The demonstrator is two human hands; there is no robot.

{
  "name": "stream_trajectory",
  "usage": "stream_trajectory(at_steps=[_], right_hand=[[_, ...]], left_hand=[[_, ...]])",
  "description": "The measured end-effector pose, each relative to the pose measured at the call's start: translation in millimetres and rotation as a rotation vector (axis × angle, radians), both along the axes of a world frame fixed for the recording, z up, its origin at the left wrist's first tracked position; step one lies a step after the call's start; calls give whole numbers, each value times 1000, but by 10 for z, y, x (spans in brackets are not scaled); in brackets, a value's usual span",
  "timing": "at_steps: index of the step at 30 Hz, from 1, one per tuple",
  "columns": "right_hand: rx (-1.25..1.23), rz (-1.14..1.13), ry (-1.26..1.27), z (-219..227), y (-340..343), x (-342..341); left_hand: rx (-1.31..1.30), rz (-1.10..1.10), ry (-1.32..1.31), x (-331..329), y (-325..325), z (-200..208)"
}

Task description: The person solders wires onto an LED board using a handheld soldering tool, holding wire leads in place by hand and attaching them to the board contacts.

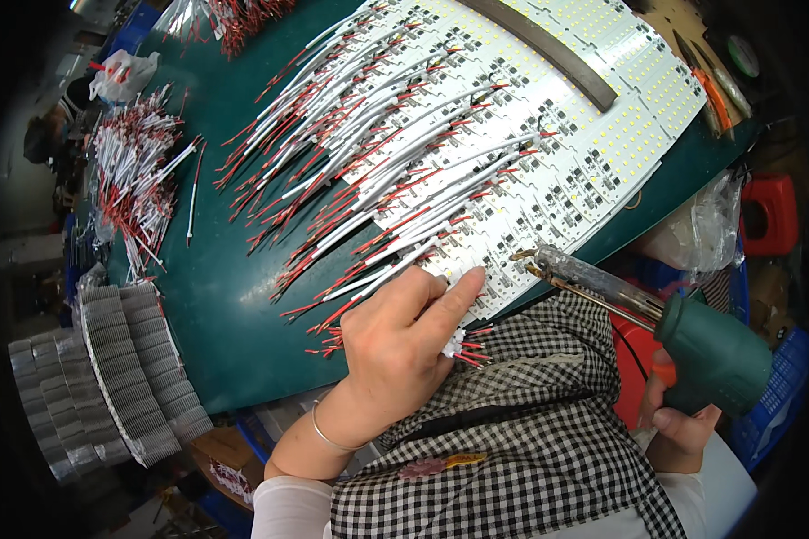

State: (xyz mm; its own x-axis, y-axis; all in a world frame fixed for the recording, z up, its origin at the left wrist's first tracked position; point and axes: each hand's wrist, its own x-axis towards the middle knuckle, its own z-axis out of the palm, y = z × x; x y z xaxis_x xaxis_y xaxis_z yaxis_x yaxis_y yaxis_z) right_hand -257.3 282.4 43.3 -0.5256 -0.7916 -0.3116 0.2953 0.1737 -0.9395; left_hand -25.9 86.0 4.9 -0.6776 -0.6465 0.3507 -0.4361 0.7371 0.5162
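Observation:
My left hand (pixel 395 337) is closed around a small bunch of wires (pixel 470 349), whose bare red and white ends stick out below the palm. Its index fingertip presses near the front corner of a white LED circuit board panel (pixel 562 193). Rows of white-sleeved wires (pixel 440 171) with red leads lie fixed along the panel, fanning out to the left. In my right hand (pixel 679 427) is a green soldering gun (pixel 715 355), its fingers wrapped round the handle. The gun's tip (pixel 528 258) hovers at the panel's right front edge, close to the pads; contact is unclear.
A dark bar (pixel 548 49) lies across the panel. At left on the green table (pixel 243 350) sit a heap of loose wires (pixel 139 171) and stacked silvery strips (pixel 135 368). Orange-handled tools (pixel 717 103), a plastic bag (pixel 697 225) and a red container (pixel 770 216) are at right.

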Motion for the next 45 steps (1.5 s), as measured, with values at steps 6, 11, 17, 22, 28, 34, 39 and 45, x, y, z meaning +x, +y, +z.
stream_trajectory(at_steps=[6,11,17,22,28,34,39,45], right_hand=[[-7,66,66,-108,69,-53],[48,64,37,-120,101,-37],[64,70,21,-67,-2,2],[60,16,31,-48,-36,42],[112,104,63,-139,27,-3],[151,203,-47,-169,169,-111],[266,641,766,-185,225,-238],[99,58,-11,1,-45,-16]], left_hand=[[-49,-13,41,-37,-16,-45],[-78,-24,42,-43,-23,-57],[-49,-19,9,-31,-19,-14],[-13,-57,45,-26,-44,-52],[69,-49,42,-43,-13,-29],[58,-63,57,-38,-23,-45],[60,-56,55,-28,-12,-52],[73,-64,80,-54,-15,-58]])
